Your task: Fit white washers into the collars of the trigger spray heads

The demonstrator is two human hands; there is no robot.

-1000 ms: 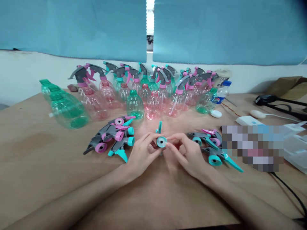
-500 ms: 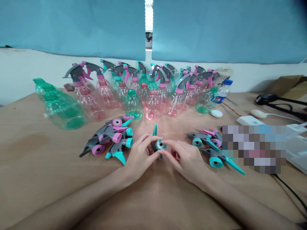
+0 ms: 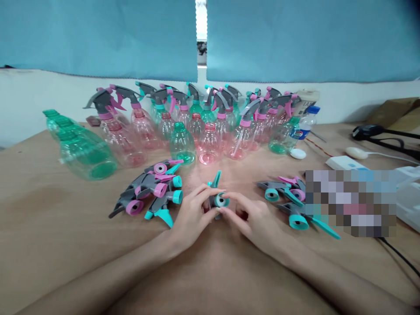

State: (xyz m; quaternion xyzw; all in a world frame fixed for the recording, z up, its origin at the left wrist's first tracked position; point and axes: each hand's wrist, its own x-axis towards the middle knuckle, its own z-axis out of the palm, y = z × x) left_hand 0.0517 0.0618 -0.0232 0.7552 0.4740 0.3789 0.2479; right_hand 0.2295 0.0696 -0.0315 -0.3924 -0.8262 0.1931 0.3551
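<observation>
Between my two hands is a grey and teal trigger spray head, its round collar facing me and its teal lever pointing away. My left hand is closed on it from the left, fingers over the body and thumb by the collar's lower rim. With thumb and index finger my right hand pinches the collar from the right. Left of my hands lies a pile of pink and teal spray heads. More spray heads lie to the right.
Several pink bottles and green bottles stand behind, many with spray heads fitted. Green bottles stand at the left. A bottle with a blue cap, a white disc, a power strip and cables are at the right.
The spray head has turned slightly in my fingers, its lever now leaning more to the right. My hands stay in nearly the same place, and the view has shifted a little.
</observation>
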